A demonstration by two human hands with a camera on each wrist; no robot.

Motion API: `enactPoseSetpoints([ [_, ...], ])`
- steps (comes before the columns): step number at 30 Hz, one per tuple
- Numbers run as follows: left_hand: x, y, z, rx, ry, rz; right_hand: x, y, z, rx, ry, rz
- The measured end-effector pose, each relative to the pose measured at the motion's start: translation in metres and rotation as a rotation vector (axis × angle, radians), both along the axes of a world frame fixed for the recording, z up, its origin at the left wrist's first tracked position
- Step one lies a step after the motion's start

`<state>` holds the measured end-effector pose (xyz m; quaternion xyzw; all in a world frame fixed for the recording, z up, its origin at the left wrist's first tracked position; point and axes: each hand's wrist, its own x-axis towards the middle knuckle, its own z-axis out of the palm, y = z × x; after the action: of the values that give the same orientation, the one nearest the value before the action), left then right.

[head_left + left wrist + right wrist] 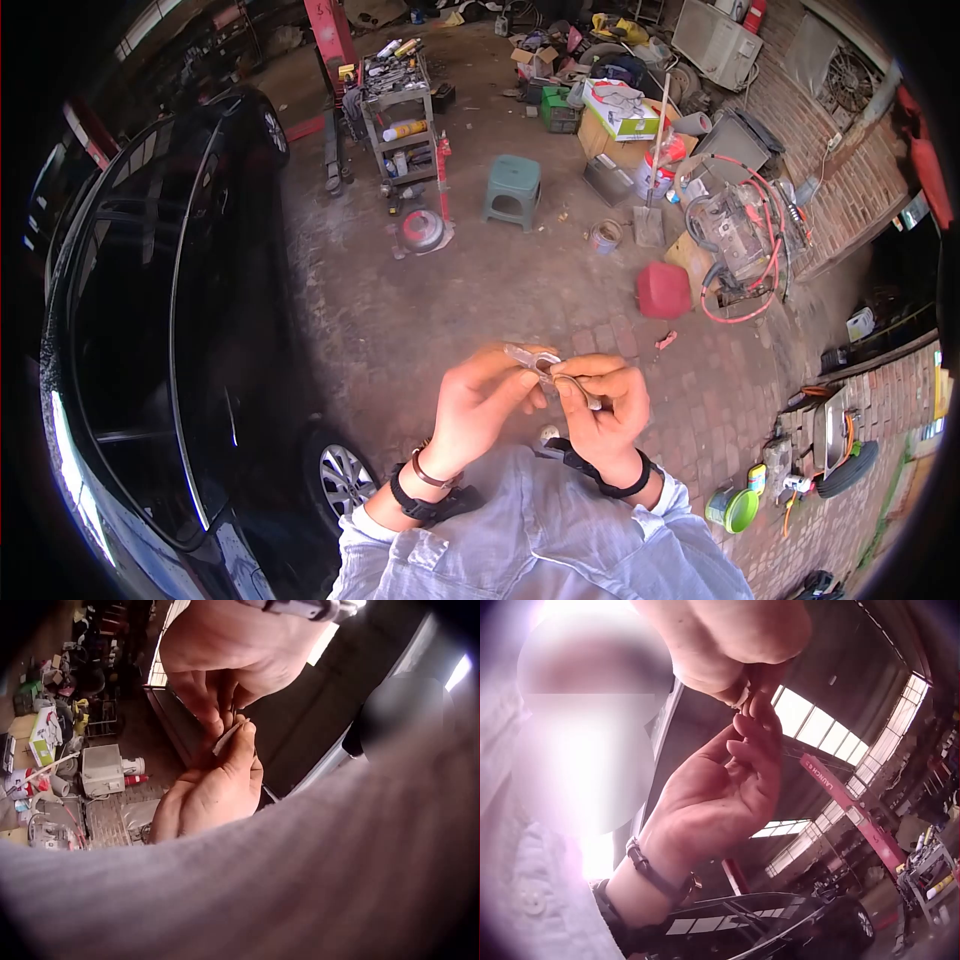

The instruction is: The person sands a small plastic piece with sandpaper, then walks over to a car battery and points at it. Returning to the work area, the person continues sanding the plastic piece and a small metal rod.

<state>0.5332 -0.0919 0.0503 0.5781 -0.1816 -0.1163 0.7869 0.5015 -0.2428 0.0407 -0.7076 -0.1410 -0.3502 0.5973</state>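
Both hands meet at chest height in front of the person's shirt. My left hand (485,395) pinches a small clear plastic piece (520,355) between thumb and fingers, and its flat end sticks out past the fingertips. Against it sits a small ring-shaped piece (546,363) with a dark middle, pinched by the thumb and fingers of my right hand (605,400). In the left wrist view a whitish flat bit (224,741) shows between the fingertips. The right wrist view shows a pale edge (742,695) of it; the fingers hide most of the rest.
A black car (150,300) stands close on the left. Ahead are a green stool (513,190), a tool cart (400,120) and a red container (664,291). An engine part with a red hose (740,235) lies to the right, and a green bucket (740,510) stands at the lower right.
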Motion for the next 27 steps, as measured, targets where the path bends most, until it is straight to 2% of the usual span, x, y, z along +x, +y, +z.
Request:
enactPoseSetpoints([
  [1, 0.001, 0.001, 0.003, -0.001, 0.0, 0.008, 0.001, 0.001, 0.001, -0.001, 0.0, 0.008],
  [3, 0.003, 0.002, 0.011, -0.003, 0.023, 0.004, 0.005, 0.0, 0.003, -0.157, -0.092, 0.051],
  [5, 0.005, 0.003, 0.013, -0.007, 0.03, -0.01, 0.003, -0.002, 0.002, -0.146, -0.074, 0.07],
  [7, 0.005, 0.002, 0.011, -0.014, 0.044, -0.029, 0.0, -0.004, -0.002, 0.113, 0.06, 0.142],
  [10, 0.006, -0.003, 0.006, -0.014, -0.001, -0.053, -0.004, -0.01, 0.011, 0.228, 0.157, 0.234],
  [13, 0.005, -0.006, 0.014, 0.116, -0.122, -0.012, -0.002, -0.014, 0.014, 0.363, 0.191, 0.333],
  [15, 0.005, -0.005, 0.017, 0.461, -0.448, 0.126, -0.001, -0.015, 0.016, 0.416, 0.199, 0.361],
  [19, 0.004, -0.007, 0.02, 0.437, -0.505, 0.176, 0.001, -0.011, 0.023, 0.458, 0.229, 0.439],
  [21, 0.005, -0.005, 0.018, 0.549, -0.698, 0.271, 0.003, -0.004, 0.024, 0.459, 0.245, 0.346],
  [22, 0.004, -0.004, 0.018, 0.546, -0.693, 0.271, 0.003, -0.004, 0.023, 0.457, 0.251, 0.345],
  [24, 0.002, -0.001, 0.02, 0.708, -0.732, 0.296, 0.004, -0.005, 0.023, 0.44, 0.286, 0.356],
  [25, 0.002, 0.001, 0.021, 0.705, -0.728, 0.298, 0.005, -0.006, 0.022, 0.436, 0.29, 0.357],
  [27, -0.001, 0.004, 0.022, 0.846, -0.769, 0.252, 0.008, -0.01, 0.018, 0.476, 0.248, 0.471],
])
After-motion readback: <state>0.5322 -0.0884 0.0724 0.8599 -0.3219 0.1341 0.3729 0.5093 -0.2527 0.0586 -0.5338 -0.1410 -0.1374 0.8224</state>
